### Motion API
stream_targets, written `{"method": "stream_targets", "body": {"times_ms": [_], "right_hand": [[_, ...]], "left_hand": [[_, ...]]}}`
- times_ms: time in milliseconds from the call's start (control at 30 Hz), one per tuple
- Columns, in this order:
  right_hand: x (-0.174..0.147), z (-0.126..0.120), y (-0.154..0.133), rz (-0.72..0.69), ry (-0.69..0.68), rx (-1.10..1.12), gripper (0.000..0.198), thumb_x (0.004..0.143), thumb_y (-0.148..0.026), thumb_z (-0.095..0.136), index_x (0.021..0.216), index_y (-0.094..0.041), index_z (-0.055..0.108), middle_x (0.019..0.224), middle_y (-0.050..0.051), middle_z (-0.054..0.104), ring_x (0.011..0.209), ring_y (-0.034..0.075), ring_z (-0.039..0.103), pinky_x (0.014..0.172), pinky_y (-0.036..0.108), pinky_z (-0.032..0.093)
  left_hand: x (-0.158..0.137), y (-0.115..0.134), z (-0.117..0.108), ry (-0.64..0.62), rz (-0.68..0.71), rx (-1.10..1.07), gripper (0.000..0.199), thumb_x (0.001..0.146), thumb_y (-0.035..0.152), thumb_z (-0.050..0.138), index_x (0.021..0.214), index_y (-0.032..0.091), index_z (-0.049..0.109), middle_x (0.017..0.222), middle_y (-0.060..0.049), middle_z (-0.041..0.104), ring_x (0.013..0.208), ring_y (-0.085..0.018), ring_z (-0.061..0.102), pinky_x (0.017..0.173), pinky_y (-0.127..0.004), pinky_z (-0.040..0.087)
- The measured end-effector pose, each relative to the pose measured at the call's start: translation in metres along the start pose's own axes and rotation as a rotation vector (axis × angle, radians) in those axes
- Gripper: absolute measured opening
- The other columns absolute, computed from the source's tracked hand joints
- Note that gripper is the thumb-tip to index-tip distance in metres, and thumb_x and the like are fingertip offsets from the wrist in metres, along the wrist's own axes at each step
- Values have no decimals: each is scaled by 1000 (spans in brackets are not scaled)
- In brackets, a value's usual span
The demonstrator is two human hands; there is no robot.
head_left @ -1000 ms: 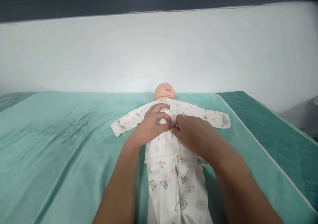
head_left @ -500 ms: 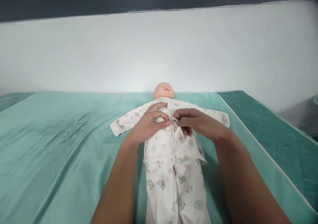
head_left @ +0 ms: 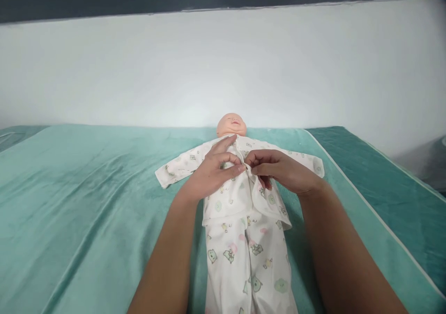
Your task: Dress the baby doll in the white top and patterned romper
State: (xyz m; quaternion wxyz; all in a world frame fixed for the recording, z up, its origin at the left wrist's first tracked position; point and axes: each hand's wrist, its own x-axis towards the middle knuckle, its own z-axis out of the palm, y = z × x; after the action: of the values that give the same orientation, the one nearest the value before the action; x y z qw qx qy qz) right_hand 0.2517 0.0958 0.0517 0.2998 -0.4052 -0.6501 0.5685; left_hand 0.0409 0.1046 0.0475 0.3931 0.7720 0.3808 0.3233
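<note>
A baby doll (head_left: 231,124) lies on its back in a white, animal-printed shirt (head_left: 228,207) and matching pants (head_left: 230,267). My left hand (head_left: 218,170) rests on the shirt's chest, thumb and index finger pinched on the edge of the front opening while the other fingers stretch toward the collar. Opposite it, my right hand (head_left: 273,167) pinches the other edge of the opening and lifts the cloth a little. The fingertips of both hands nearly meet at the middle of the chest. Whatever fastener lies between them is mostly hidden by the fingers.
A light green sheet (head_left: 87,202) with soft wrinkles lies under the doll. On the right a darker green strip (head_left: 383,188) with a pale piped edge runs along it. Behind stands a white wall (head_left: 223,68) with a dark band above.
Both hands stay at the shirt front with only small finger shifts. The left fingers reach slightly higher toward the collar, and the view has shifted a little.
</note>
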Motion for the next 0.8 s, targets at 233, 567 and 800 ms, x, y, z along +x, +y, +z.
{"method": "stream_targets", "body": {"times_ms": [233,567,800], "right_hand": [[1,1,-1,12,-27,62,33,89,-46,60,71,-18,62,58,0,61,50,11,57,46,22,40],[4,1,3,12,-18,129,29,91,-43,60,77,-18,59,72,3,70,52,11,61,41,19,38],[5,-1,8,7,-31,157,27,93,-44,59,81,-20,57,70,2,71,54,12,65,40,18,38]], "left_hand": [[2,-1,-1,-48,25,22,27,91,42,56,77,25,71,160,3,34,151,-25,23,122,-46,20],[2,-3,-3,-80,40,37,29,92,42,54,77,25,71,158,4,38,150,-25,25,123,-49,19],[4,-1,-3,-130,43,143,30,93,42,53,74,24,67,156,7,39,150,-24,22,125,-48,13]]}}
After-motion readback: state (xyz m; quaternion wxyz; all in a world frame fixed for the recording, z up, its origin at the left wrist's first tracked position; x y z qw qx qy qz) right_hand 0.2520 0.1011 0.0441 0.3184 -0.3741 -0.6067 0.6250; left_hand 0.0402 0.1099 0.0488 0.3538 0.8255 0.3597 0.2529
